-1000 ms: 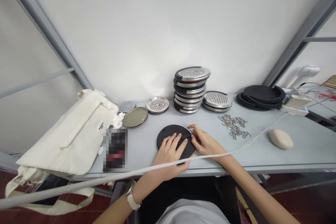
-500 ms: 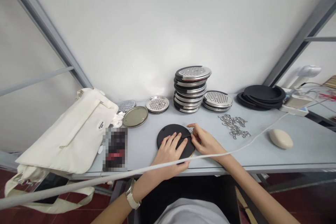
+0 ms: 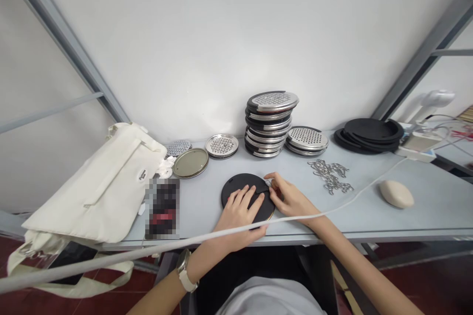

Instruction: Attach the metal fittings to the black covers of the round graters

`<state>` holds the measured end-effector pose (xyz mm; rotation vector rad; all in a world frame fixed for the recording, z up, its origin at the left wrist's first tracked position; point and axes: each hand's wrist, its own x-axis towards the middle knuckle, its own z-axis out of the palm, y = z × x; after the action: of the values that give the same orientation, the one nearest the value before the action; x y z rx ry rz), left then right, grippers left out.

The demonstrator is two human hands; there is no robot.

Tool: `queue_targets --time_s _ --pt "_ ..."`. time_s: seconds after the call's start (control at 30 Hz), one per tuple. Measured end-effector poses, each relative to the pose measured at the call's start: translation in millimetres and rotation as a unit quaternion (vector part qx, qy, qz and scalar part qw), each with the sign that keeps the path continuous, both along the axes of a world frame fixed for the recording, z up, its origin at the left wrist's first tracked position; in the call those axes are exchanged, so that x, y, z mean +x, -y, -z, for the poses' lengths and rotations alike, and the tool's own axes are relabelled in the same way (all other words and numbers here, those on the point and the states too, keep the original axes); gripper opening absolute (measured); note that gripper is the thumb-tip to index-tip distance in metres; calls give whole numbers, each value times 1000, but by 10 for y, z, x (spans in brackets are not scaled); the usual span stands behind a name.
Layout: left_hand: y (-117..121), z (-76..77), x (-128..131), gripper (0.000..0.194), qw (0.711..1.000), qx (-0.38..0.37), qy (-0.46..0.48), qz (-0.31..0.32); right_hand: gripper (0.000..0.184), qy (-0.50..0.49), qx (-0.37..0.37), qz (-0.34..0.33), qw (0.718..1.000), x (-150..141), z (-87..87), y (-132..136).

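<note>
On the desk in front of me lies a round black disc [image 3: 233, 186] with a thin gold-coloured edge at its lower right. My left hand [image 3: 238, 214] rests flat across it, fingers spread, the thumb by the near edge. At the right edge of the disc my right hand [image 3: 286, 197] pinches a small metal wire clip [image 3: 268, 183], partly hidden by the fingers. A pile of similar small silver metal clips [image 3: 330, 176] lies farther right.
Behind are a tall stack of perforated metal discs [image 3: 268, 130], a shorter stack [image 3: 306, 139], a perforated disc [image 3: 221, 145] and an olive lid [image 3: 190, 162]. Black discs [image 3: 369, 133] and a beige rounded object [image 3: 396, 194] stand right, a white bag [image 3: 96, 187] left. A white cable [image 3: 148, 255] crosses the view.
My hands keep nearly the same places on the disc and the clip. The view has shifted very slightly.
</note>
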<state>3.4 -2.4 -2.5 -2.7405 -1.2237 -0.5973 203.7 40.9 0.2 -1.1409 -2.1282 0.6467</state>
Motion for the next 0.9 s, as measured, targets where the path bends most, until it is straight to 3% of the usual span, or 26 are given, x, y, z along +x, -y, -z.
queue_targets --time_s 0.4,0.9 --pt "8 1 0 59 1000 4 1 2 10 3 1 -2 1000 1 -19 5" --pt "9 17 -7 58 1000 9 -6 3 20 -37 -66 -29 997 76 5 -42"
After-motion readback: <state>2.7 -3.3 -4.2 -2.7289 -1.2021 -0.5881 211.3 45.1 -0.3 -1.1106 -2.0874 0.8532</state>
